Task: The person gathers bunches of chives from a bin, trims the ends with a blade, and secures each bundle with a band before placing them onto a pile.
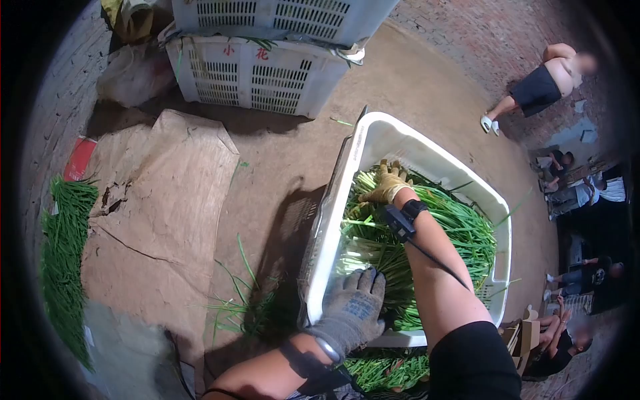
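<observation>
The left hand point(351, 310), in a grey knit glove, lies spread with its fingers apart on the near end of a white plastic crate point(373, 143), the palm pressed down over the pale stalk ends of the green chives point(460, 230) packed inside, close to the crate's near left corner; it grips nothing. The right hand point(387, 183), in a tan glove with a dark band and a thin cable at the wrist, reaches further in and rests on the chives near the crate's far left side, its fingers curled loosely over the stalks rather than clamped on a bunch. The chives fill the crate, laid across it with the whitish ends toward the left wall and the green tips toward the right wall. The crate stands on the dirt floor point(287, 160). More chives lie under the crate's near edge, and loose blades point(243, 303) are scattered on the floor just left of it. Further left a sheet of brown cardboard point(167, 193) lies flat, and beyond that a long heap of chives point(63, 247) runs along the floor's left edge. At the far edge two white slotted crates point(257, 70) are stacked, the lower one marked with red characters. On the right, well apart from the crate, one person point(543, 83) stands and other people point(567, 333) sit low on the ground.
</observation>
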Demonstrator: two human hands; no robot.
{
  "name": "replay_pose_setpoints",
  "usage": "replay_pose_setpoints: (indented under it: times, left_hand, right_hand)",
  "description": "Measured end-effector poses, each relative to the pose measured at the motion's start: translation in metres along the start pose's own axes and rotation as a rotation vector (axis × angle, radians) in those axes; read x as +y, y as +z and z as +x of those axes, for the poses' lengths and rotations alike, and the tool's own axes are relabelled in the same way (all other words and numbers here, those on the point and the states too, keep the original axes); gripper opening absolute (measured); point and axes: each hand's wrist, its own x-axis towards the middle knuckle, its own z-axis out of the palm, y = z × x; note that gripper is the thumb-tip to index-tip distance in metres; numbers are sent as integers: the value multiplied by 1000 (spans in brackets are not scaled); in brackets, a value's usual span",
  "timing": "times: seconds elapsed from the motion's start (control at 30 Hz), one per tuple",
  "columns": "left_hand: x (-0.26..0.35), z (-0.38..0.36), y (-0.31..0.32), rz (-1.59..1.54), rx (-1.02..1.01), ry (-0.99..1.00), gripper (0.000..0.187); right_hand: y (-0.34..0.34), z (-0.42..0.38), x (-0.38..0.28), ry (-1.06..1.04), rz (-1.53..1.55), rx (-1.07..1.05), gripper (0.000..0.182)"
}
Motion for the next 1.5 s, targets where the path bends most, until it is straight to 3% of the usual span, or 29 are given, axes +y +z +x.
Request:
replay_pose_setpoints:
  times: [0.07, 0.17, 0.2, 0.3, 0.37, 0.43, 0.5, 0.57, 0.6, 0.63, 0.7, 0.9, 0.93, 0.97, 1.07, 1.13, 1.17, 1.2, 1.23, 1.27, 1.37, 1.47, 1.5]
  left_hand:
    - [0, 0, 0, 0, 3, -2, 73]
    - [1, 1, 2, -43, 35, -8, 73]
    - [2, 2, 1, -44, 30, -12, 73]
    - [3, 3, -4, -41, 2, -16, 72]
    - [3, 4, -7, -34, -36, -17, 72]
    - [3, 2, -3, -38, 20, -4, 71]
    - [4, 2, -6, -35, 17, -3, 71]
    - [2, 1, -1, -46, 41, 19, 70]
    - [1, 1, 1, -56, 57, 29, 69]
    - [2, 1, -1, -76, 42, 28, 69]
    - [3, 1, -6, -120, 4, 27, 68]
    - [0, 4, -3, -85, 48, -17, 69]
    - [0, 4, -6, -71, 20, -11, 70]
    - [0, 2, -5, -72, 16, -15, 70]
    - [4, 4, -14, -91, -56, -18, 67]
    - [3, 3, -9, -100, 0, -10, 67]
    - [5, 2, -10, -115, 11, -17, 67]
    - [3, 2, -2, -114, 88, -7, 66]
    - [3, 1, -2, -127, 134, 9, 65]
    - [4, -2, -4, -137, 132, 3, 64]
    - [7, 0, -5, -179, 146, 9, 60]
    - [7, 2, 8, -97, 346, 28, 49]
    - [8, 2, 9, -70, 393, 10, 47]
  right_hand:
    - [13, 21, 8, -25, 74, -81, 131]
    - [-11, -15, -6, -88, -86, -176, 128]
    - [5, -10, 0, -152, -66, -126, 126]
    - [-11, -65, -10, -227, -137, -187, 76]
    - [14, -73, -8, -310, -292, -19, 74]
    - [44, -66, 3, -449, -277, 279, 70]
    - [51, -70, 8, -505, -195, 297, 67]
    - [41, -84, 9, -479, -60, 29, 65]
    - [41, -98, 12, -525, -62, 98, 66]
    - [35, -110, 12, -504, -79, 87, 53]
    - [20, -123, 9, -397, -61, 27, 54]
    - [28, -98, 5, -512, 141, 109, 57]
    - [11, -110, 15, -426, 183, 147, 58]
    - [31, -85, 42, -465, 436, 237, 56]
    - [-6, -122, 97, -471, 1030, 539, 44]
    - [-39, -168, 146, -377, 992, 768, 42]
    - [-53, -197, 157, -312, 1207, 858, 47]
    - [-44, -200, 194, -661, 1528, 1024, 50]
    - [-51, -221, 221, -463, 1461, 1119, 56]
    - [-54, -241, 253, -466, 1530, 1086, 56]
    - [-54, -302, 318, -529, 1520, 1301, 52]
    - [-49, -346, 357, -294, 1295, 1503, 57]
    - [-54, -363, 356, -315, 1241, 1527, 56]
